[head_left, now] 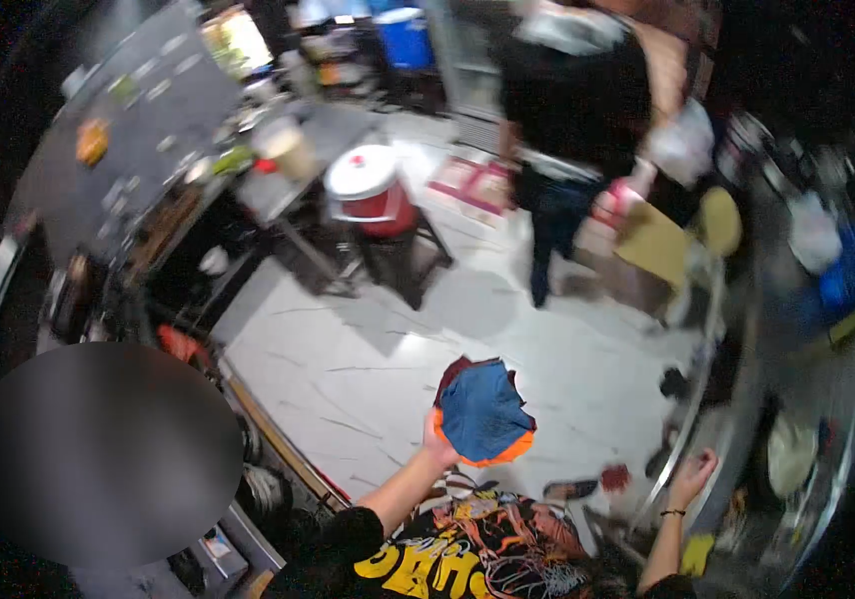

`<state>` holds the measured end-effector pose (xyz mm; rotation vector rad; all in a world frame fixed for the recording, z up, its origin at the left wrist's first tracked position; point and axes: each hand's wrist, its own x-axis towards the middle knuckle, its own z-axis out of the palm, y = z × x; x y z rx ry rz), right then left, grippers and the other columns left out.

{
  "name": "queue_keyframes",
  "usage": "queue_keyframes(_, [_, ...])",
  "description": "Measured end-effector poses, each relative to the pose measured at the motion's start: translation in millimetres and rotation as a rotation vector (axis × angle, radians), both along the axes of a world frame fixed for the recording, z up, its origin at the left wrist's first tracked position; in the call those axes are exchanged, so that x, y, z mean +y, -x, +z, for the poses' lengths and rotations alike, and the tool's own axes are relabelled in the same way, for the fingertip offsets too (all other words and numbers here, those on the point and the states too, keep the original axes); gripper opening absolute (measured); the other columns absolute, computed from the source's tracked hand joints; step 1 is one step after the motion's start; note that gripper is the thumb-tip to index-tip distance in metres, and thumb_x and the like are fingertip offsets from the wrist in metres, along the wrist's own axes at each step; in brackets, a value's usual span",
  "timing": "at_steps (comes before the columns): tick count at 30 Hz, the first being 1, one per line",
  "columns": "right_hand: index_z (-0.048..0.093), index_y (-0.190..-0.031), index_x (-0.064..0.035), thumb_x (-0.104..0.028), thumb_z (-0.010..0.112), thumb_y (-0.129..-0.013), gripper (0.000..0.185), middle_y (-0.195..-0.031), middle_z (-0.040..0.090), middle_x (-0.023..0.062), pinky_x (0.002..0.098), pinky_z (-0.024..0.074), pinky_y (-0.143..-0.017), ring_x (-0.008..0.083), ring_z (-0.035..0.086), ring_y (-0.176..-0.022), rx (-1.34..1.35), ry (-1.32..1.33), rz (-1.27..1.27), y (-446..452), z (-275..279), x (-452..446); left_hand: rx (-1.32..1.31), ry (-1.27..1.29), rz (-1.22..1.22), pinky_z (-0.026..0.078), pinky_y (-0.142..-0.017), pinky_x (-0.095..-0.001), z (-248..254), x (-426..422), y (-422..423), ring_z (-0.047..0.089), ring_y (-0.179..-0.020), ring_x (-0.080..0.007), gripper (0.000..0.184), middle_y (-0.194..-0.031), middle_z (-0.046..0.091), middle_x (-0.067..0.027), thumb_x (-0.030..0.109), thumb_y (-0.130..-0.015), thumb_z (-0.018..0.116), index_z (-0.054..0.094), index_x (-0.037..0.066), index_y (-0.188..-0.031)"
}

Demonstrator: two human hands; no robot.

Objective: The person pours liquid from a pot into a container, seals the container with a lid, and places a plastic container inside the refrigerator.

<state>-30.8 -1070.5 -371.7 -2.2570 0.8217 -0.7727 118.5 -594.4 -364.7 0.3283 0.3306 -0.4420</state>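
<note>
A stack of cloth pieces [485, 411], blue on top with orange and dark red edges showing beneath, is held in my left hand [437, 439] in front of my printed black shirt. The fingers are wrapped at its left side, partly hidden under the cloth. My right hand [690, 479], with a dark bracelet at the wrist, is out to the right beside a curved metal rail [685, 439]. It is blurred, and its fingers look partly curled; whether anything is between them cannot be made out.
Ahead stands a red cooler with a white lid [366, 175] on a dark stand. A person in dark clothes [577, 110] stands beyond the pale floor [298, 349], near a tan board [652, 245]. A grey table [58, 190] is at left.
</note>
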Motion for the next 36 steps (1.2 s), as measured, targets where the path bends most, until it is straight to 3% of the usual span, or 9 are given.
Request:
queue_keyframes(3, [0.046,-0.105,-0.0047,0.002,0.051,-0.078,0.028,-0.094,0.047,0.0051,0.0283,0.0415,-0.072,0.0159,0.048,-0.081,-0.119,-0.311,0.295,-122.2,-3.1,121.5,0.085,0.122,0.209,0.022,-0.106,-0.0513,67.7,87.9,13.0,0.035,-0.125,-0.0342,0.064,-0.137,0.037,-0.0135,0.049,-0.085,0.037,0.035,0.008,-0.135])
queue_keyframes(9, [0.048,-0.108,-0.0040,-0.018,0.059,-0.076,0.037,-0.098,0.056,0.0153,0.0374,0.0462,-0.075,0.0285,0.057,-0.085,0.440,0.095,1.290,-225.6,48.1,406.5,-0.151,0.135,0.556,0.022,-0.106,-0.0522,118.7,243.8,15.5,0.038,-0.124,-0.0336,0.055,-0.135,0.040,-0.0123,0.045,-0.089,0.035,0.041,0.010,-0.131])
queue_keyframes(12, [0.049,-0.108,-0.0046,-0.022,0.059,-0.076,0.038,-0.095,0.058,0.0150,0.0387,0.0462,-0.077,0.0302,0.057,-0.088,0.519,-0.024,1.499,-272.2,51.9,454.5,-0.204,0.268,0.644,0.025,-0.103,-0.0531,154.0,282.9,-16.5,0.042,-0.120,-0.0331,0.054,-0.133,0.044,-0.0095,0.046,-0.088,0.038,0.042,0.013,-0.130])
queue_keyframes(14, [0.050,-0.107,-0.0042,-0.021,0.058,-0.076,0.036,-0.095,0.059,0.0152,0.0391,0.0460,-0.078,0.0306,0.057,-0.088,0.541,0.071,1.480,-315.1,38.3,477.6,-0.316,0.216,0.776,0.020,-0.106,-0.0515,132.2,320.7,-24.8,0.035,-0.126,-0.0317,0.057,-0.137,0.038,-0.0061,0.044,-0.089,0.039,0.035,0.010,-0.134])
queue_keyframes(20, [0.053,-0.103,-0.0063,-0.024,0.057,-0.075,0.033,-0.097,0.060,0.0161,0.0398,0.0457,-0.079,0.0311,0.057,-0.090,0.772,0.240,1.440,-447.2,-19.4,564.1,-0.182,0.041,0.973,0.036,-0.092,-0.0582,-1.9,419.7,-26.2,0.050,-0.109,-0.0375,0.061,-0.118,0.055,-0.0133,0.054,-0.077,0.051,0.048,0.015,-0.123])
queue_keyframes(25, [0.051,-0.107,-0.0086,-0.026,0.054,-0.077,0.035,-0.101,0.059,0.0174,0.0424,0.0453,-0.080,0.0346,0.057,-0.093,0.827,0.344,1.867,-527.1,-45.1,755.2,-0.160,0.100,1.284,0.042,-0.080,-0.0561,100.3,521.5,-120.4,0.052,-0.095,-0.0362,0.067,-0.111,0.055,-0.0136,0.050,-0.073,0.059,0.044,0.010,-0.125])
queue_keyframes(30, [0.050,-0.108,-0.0063,-0.023,0.055,-0.077,0.035,-0.101,0.059,0.0168,0.0430,0.0459,-0.078,0.0339,0.057,-0.092,0.671,0.469,2.405,-564.2,23.1,969.1,-0.227,-0.038,1.344,0.037,-0.095,-0.0522,48.7,612.0,-108.9,0.051,-0.109,-0.0332,0.051,-0.122,0.052,-0.0132,0.042,-0.084,0.046,0.049,0.010,-0.124])
queue_keyframes(32, [0.049,-0.107,-0.0075,-0.025,0.053,-0.081,0.032,-0.097,0.059,0.0154,0.0413,0.0452,-0.077,0.0319,0.058,-0.089,0.518,0.440,2.385,-579.9,47.8,1041.3,-0.183,-0.292,1.513,0.037,-0.095,-0.0531,101.2,612.9,-142.2,0.049,-0.110,-0.0329,0.053,-0.124,0.050,-0.0126,0.043,-0.084,0.046,0.047,0.010,-0.126])
queue_keyframes(36, [0.048,-0.107,-0.0062,-0.020,0.052,-0.080,0.030,-0.095,0.059,0.0169,0.0414,0.0449,-0.077,0.0328,0.057,-0.088,0.445,0.085,2.254,-610.0,69.8,1134.6,-0.111,-0.258,1.473,0.039,-0.091,-0.0524,74.9,688.1,-199.3,0.050,-0.108,-0.0337,0.055,-0.124,0.049,-0.0141,0.044,-0.084,0.047,0.044,0.010,-0.127])
